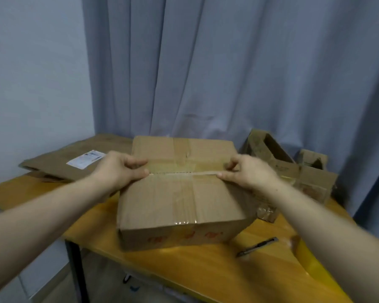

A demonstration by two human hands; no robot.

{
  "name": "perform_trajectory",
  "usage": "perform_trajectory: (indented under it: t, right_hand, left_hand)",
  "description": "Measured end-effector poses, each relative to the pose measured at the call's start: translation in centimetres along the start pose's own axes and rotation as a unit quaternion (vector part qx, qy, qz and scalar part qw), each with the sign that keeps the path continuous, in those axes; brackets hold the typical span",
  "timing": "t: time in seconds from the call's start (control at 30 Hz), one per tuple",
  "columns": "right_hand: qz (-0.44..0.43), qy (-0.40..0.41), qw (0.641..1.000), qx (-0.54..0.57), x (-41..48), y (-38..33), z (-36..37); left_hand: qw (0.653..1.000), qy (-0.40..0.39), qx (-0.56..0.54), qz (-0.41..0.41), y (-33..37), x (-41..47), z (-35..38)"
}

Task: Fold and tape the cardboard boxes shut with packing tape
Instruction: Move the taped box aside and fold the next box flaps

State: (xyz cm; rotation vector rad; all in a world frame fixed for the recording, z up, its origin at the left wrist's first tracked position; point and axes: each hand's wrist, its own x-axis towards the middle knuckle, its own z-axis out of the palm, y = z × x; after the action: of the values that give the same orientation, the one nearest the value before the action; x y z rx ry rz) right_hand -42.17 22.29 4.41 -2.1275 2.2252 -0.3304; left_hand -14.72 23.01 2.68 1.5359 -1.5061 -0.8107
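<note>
Curtain [228, 62], grey-blue and pleated, hangs behind the cardboard box [162, 204]. The box sits on an orange wooden table [206, 270], roughly mid-top and turned slightly so that one corner comes toward the viewer.

The box is plain brown and low. Its top flaps are folded down and meet at a seam running left to right. A band of clear glossy tape [182, 193] crosses the lid from front to back and wraps over the front edge. Blurred red print [184, 236] marks the front face (too soft to read).

Left of the box lies flattened cardboard [53, 167] bearing a white label [85, 159]. Right of the box, just beside its far corner, stand two smaller open cartons [269, 154] [313, 171]. Their insides are dark and what they hold cannot be told.

Both forearms reach in from the near side of the box. The left hand [118, 169] is at the left end of the seam and the right hand [249, 171] at the right end. Each has its fingers curled and its thumb laid toward the seam, pinching one end of a pale tape strip [184, 172] stretched along it.

In front of the box, to its right, a slim dark utility knife [257, 247] lies on the tabletop.
</note>
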Motion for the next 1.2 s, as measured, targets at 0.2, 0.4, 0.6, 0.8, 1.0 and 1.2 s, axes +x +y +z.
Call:
perform_trajectory:
  t: [0.2,0.4,0.6,0.8,1.0,1.2]
  right_hand:
    - [0.004,0.031,0.999,0.005,0.8,-0.9,-1.7]
    - [0.013,-0.024,0.998,-0.055,3.0,-0.8,-0.2]
    - [0.032,-0.037,0.997,-0.057,4.8,-0.8,-0.5]
    - [-0.005,-0.013,0.995,0.099,4.8,-0.3,2.0]
    - [-0.003,-0.018,0.996,0.086,5.6,-1.1,2.7]
    - [0.012,-0.032,0.996,0.077,7.1,-1.6,3.0]
  left_hand:
    - [0.999,0.028,0.013,-0.007,0.4,2.8,-1.2]
    - [0.998,0.006,0.057,0.031,-1.5,4.0,-0.7]
    - [0.997,0.037,0.025,0.059,-3.2,4.9,0.3]
    - [0.998,-0.029,-0.056,0.017,-4.6,5.8,1.4]
    - [0.996,-0.069,0.06,0.007,-4.3,7.8,2.3]
    - [0.98,-0.1,0.174,0.019,-3.9,9.6,2.4]
